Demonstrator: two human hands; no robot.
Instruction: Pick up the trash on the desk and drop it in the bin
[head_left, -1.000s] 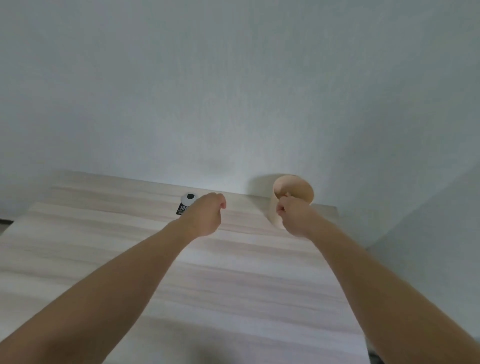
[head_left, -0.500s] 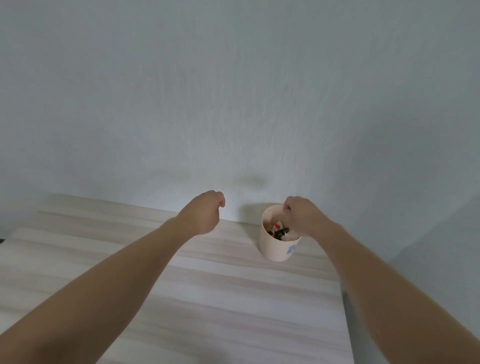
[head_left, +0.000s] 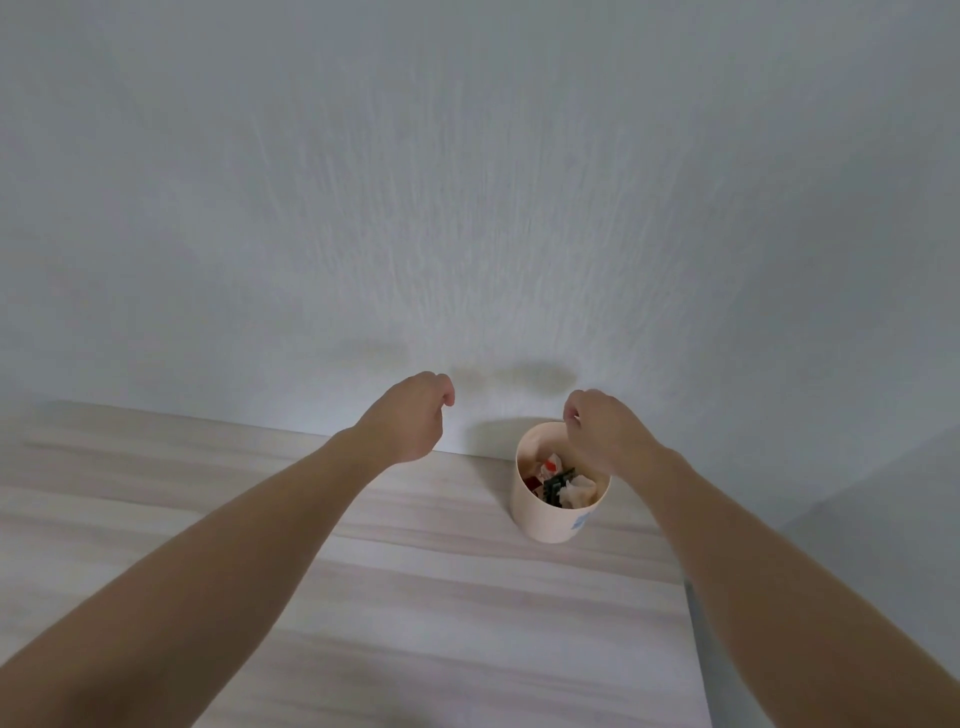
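The bin (head_left: 550, 519) is a small beige cup standing upright on the pale wooden desk (head_left: 415, 597), near the back right corner. Inside it lies trash (head_left: 563, 486): red and white wrappers, a black piece and crumpled white paper. My right hand (head_left: 608, 436) hovers over the bin's far right rim with its fingers curled and thumb and forefinger pinched; nothing shows between them. To the left of the bin, my left hand (head_left: 410, 415) is raised above the desk's back edge in a loose fist. I see nothing in it.
A plain white wall (head_left: 467, 208) rises straight behind the desk. The desk's right edge (head_left: 696, 639) runs just right of the bin, beside a grey side wall. Both forearms stretch across the desk top.
The bin, tilted under my right hand a second ago, now stands upright with its trash showing. A small black and white item at the desk's back edge is no longer in view.
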